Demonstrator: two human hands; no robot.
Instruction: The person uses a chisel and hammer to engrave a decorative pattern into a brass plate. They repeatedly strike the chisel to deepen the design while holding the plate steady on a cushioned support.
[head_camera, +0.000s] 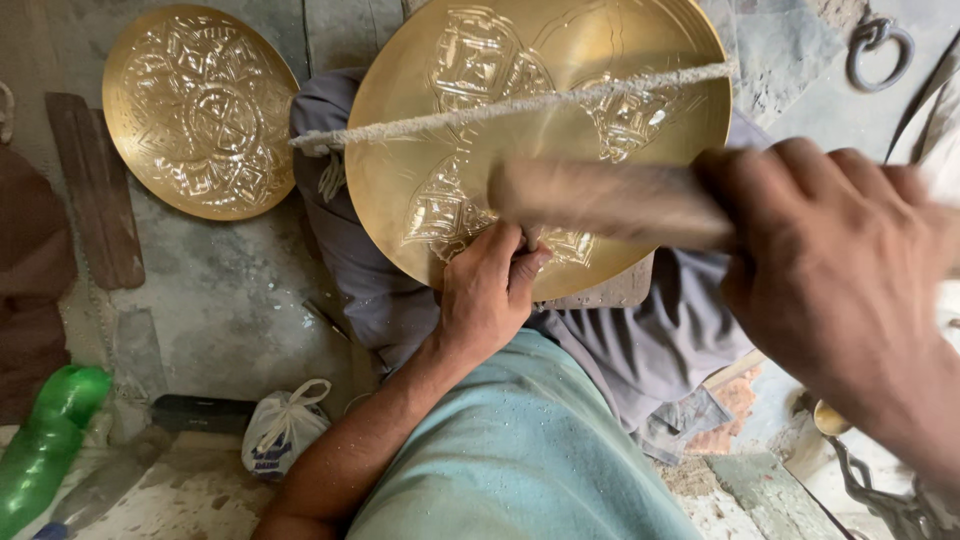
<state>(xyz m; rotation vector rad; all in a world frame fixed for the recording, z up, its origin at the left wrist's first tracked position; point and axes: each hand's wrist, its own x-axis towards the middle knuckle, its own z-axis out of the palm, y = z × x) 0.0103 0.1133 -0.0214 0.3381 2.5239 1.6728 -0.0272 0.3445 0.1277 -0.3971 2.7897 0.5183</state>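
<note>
A large round brass plate (640, 60) with embossed patterns rests on my lap, held under a taut white cord (420, 125) that crosses it. My left hand (490, 290) sits at the plate's near edge, fingers closed on a small metal punch (530, 238) pressed to the brass. My right hand (830, 260) is raised close to the camera, gripping a wooden-handled hammer (600, 200), blurred with motion, above the punch.
A second embossed brass plate (200, 110) lies on the concrete floor at the upper left. A green plastic bottle (50, 440) and a knotted white plastic bag (283, 425) lie at the lower left. A metal ring (880, 50) lies at the top right.
</note>
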